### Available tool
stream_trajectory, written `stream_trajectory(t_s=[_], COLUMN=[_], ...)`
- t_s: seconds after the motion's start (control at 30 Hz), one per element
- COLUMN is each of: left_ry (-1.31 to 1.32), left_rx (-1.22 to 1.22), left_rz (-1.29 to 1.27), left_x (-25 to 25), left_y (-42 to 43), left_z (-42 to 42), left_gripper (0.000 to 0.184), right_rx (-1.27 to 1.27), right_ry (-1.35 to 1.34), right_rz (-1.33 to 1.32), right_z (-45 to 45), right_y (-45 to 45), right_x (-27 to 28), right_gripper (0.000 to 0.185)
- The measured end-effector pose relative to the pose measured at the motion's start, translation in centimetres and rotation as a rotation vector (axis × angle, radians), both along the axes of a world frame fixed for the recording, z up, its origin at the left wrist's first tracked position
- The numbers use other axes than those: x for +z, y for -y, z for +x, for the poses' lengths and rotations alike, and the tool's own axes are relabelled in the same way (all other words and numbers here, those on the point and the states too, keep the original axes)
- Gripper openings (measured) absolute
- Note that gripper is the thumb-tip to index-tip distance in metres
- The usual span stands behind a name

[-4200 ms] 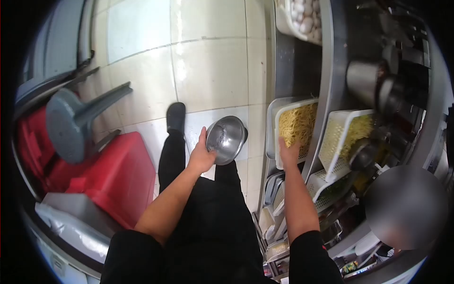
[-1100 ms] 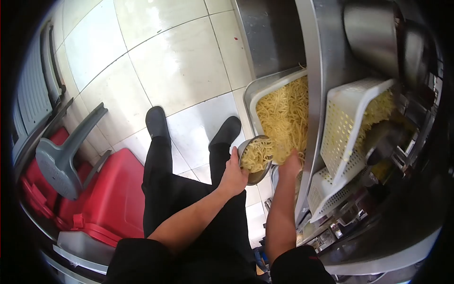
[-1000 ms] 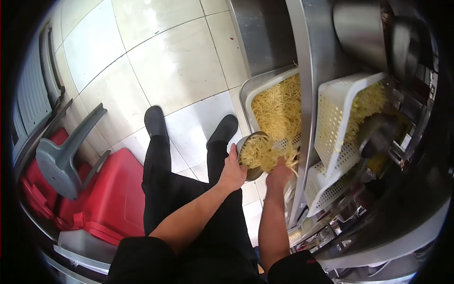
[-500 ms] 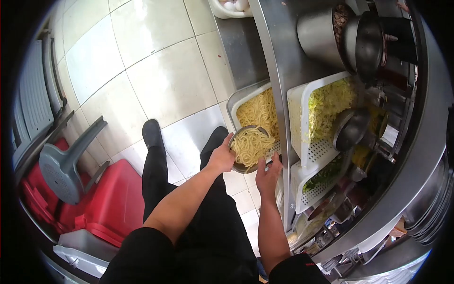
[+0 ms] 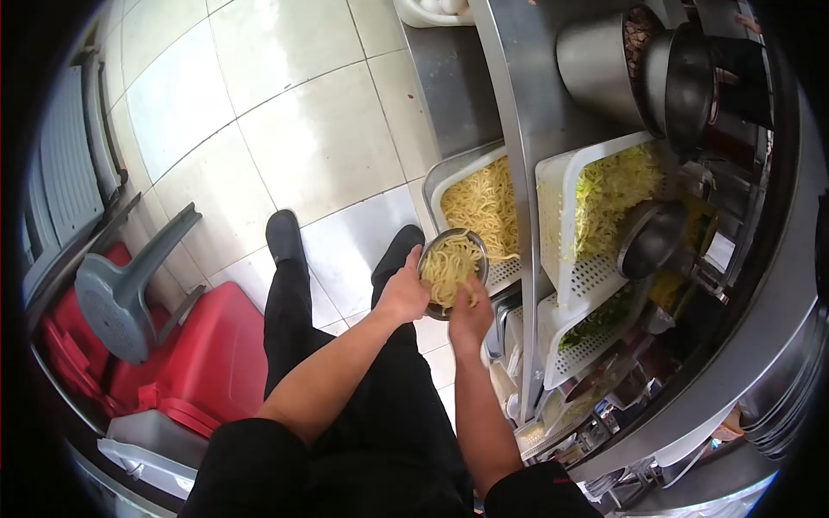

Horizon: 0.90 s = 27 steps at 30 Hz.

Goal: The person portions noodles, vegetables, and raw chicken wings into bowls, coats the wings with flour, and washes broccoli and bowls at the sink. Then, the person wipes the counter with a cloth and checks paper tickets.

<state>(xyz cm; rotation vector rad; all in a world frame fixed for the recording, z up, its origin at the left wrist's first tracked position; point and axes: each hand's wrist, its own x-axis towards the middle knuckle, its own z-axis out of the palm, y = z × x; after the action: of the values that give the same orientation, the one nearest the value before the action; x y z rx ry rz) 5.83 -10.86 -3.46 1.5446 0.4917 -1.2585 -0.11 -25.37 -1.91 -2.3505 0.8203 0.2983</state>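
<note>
My left hand [image 5: 408,290] grips the left rim of a round metal bowl [image 5: 434,239]. Yellow noodles [image 5: 451,266] fill the bowl in a loose heap. Over the bowl's lower right side, my right hand [image 5: 471,318] has its fingers closed among the noodles, and strands show at the fingertips. Just beyond the bowl, a white perforated basket [image 5: 503,274] holds more noodles [image 5: 480,207] on a lower shelf.
Shredded greens fill a white basket [image 5: 553,216] on the steel counter [image 5: 553,104]. Behind it stand a large pot [image 5: 596,69] and a dark metal bowl [image 5: 652,239]. Red bins [image 5: 211,363] and a grey stool [image 5: 112,302] are at left on the tiled floor.
My right hand has moved left from beside the bowl onto the noodles, and its fingers have closed. The bowl has shifted slightly away from the basket, still in my left hand.
</note>
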Motion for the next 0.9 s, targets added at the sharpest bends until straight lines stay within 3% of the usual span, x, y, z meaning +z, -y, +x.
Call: stream_trajectory(t_s=[0.17, 0.37, 0.4, 0.5, 0.57, 0.63, 0.73, 0.77, 0.83, 0.9], left_ry=[-0.021, 0.089, 0.092, 0.126, 0.15, 0.105, 0.064, 0.058, 0.034, -0.036], left_rx=[0.022, -0.037, -0.035, -0.052, -0.104, -0.076, -0.039, -0.037, -0.027, 0.023], left_rz=[-0.032, 0.006, -0.003, 0.009, 0.054, 0.056, 0.075, 0.084, 0.091, 0.072], left_x=[-0.6, -2.7, -3.0, -2.4, -2.4, -3.0, -3.7, -4.2, -4.4, -3.9], left_y=[0.0, -2.4, -3.5, -6.5, -8.2, -9.3, -10.3, -10.3, -10.4, -10.4], left_z=[0.5, 0.1, 0.3, 0.4, 0.2, -0.4, -0.7, -0.7, -0.9, -1.1], left_gripper=[0.073, 0.069, 0.069, 0.07, 0.07, 0.07, 0.069, 0.068, 0.067, 0.067], right_rx=[0.411, 0.408, 0.381, -0.157, -0.184, -0.218, -0.293, -0.268, -0.252, -0.289], right_ry=[0.018, 0.116, 0.153, -0.071, -0.16, -0.284, -0.371, -0.372, -0.402, -0.4], right_rz=[-0.039, 0.142, 0.012, 0.173, 0.187, 0.134, -0.187, -0.298, -0.276, -0.023], right_z=[-0.6, 0.4, -0.1, 1.3, 2.4, 4.6, 8.7, 9.2, 9.6, 9.0], right_y=[-2.0, -0.7, 0.7, 3.3, 5.1, 6.1, 4.5, 4.0, 3.4, 5.7], right_x=[2.6, 4.3, 3.0, -0.7, -5.8, -11.3, -17.9, -20.5, -21.3, -19.3], right_gripper=[0.028, 0.024, 0.02, 0.019, 0.039, 0.075, 0.1, 0.098, 0.088, 0.069])
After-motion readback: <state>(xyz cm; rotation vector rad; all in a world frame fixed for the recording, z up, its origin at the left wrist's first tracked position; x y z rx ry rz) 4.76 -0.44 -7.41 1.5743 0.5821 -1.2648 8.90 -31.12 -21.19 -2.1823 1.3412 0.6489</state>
